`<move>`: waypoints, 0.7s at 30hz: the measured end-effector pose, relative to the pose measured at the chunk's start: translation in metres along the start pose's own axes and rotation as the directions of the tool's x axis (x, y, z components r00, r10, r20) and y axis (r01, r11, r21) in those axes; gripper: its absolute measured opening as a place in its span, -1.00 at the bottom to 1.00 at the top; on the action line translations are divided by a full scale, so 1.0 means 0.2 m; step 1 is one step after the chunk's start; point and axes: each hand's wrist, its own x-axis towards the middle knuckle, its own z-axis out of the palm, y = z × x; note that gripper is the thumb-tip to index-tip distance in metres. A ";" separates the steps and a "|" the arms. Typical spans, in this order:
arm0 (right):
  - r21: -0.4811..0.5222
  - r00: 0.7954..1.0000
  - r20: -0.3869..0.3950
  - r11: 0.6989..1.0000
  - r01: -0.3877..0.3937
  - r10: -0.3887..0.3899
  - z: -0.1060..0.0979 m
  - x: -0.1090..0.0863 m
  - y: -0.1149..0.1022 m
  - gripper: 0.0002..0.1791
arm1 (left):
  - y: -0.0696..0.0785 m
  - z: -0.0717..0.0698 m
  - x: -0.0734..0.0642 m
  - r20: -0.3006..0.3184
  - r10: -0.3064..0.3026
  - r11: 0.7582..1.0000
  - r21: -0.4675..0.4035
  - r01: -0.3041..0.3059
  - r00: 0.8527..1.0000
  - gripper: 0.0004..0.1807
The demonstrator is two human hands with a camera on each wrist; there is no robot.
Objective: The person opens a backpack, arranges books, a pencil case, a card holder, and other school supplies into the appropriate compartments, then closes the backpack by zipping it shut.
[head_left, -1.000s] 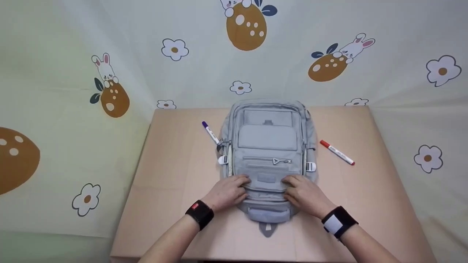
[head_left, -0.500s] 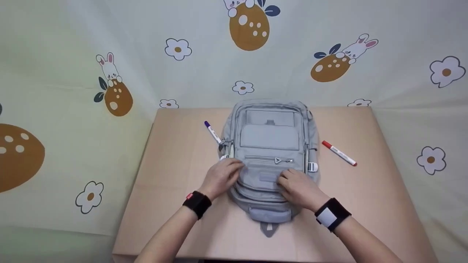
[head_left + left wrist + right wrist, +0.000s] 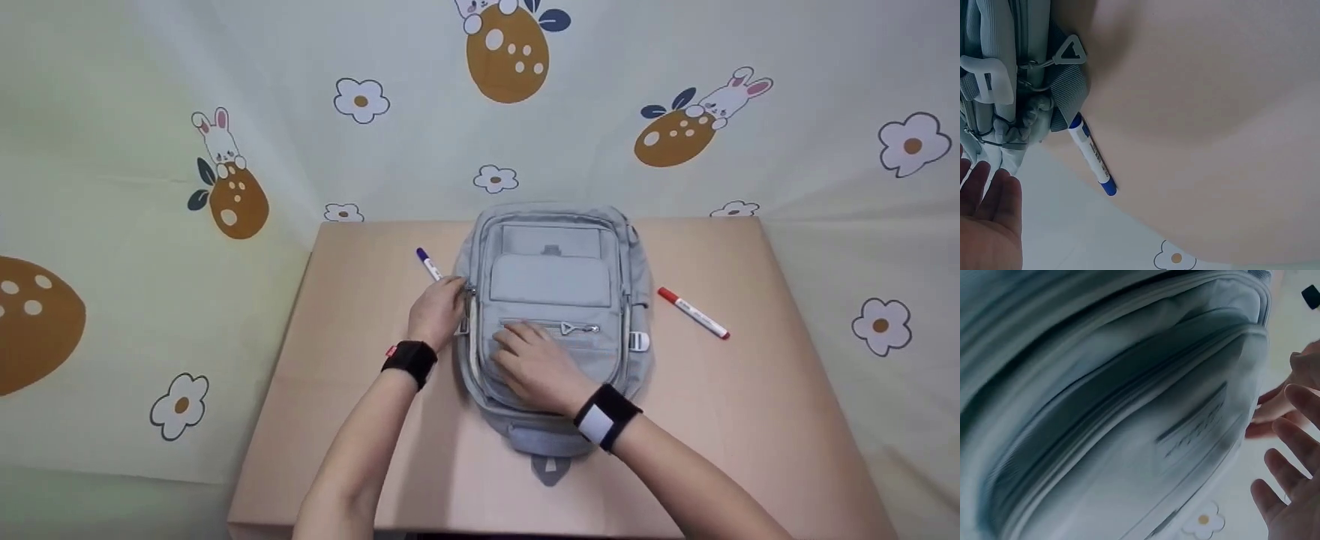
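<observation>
A grey backpack (image 3: 551,281) lies on its back with its front panel facing up. My left hand (image 3: 437,311) is at its left side, fingertips right by the zipper pulls. In the left wrist view, that hand's fingers (image 3: 994,194) are extended close to the cords on the bag's side, where a triangular white pull tag (image 3: 1071,52) hangs. My right hand (image 3: 536,367) is over the lower front panel, below the short zipper with a triangular pull (image 3: 568,328). Its fingers (image 3: 1292,481) are spread apart in the right wrist view, beside the gaping pocket (image 3: 1117,377).
A white marker with blue ends (image 3: 1093,154) lies left of the bag, partly behind my left hand in the head view. To the right lies a red-capped marker (image 3: 694,313). The tan tabletop (image 3: 337,420) meets a curtain (image 3: 420,150) printed with rabbits and flowers.
Both hands have let go of the lower front edges of the bag. The left has moved up along its left side to the zipper pulls; the right has shifted left across the front panel.
</observation>
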 end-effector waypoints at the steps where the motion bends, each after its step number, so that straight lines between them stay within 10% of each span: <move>1: -0.008 1.000 0.021 1.000 0.001 -0.001 0.01 0.03 -0.01 -0.70 | 0.00 0.01 0.01 0.003 -0.011 1.000 0.014 0.011 1.000 -0.66; 10: -0.162 0.927 0.353 0.984 -0.070 0.125 0.11 0.19 -0.06 -0.40 | 0.00 0.06 0.07 0.087 -0.081 0.991 0.113 0.071 0.993 -0.67; 21: -0.254 0.890 0.395 0.958 -0.133 0.228 0.16 0.21 -0.07 -0.48 | 0.00 0.08 0.08 0.077 -0.064 0.982 0.185 0.049 0.995 -0.76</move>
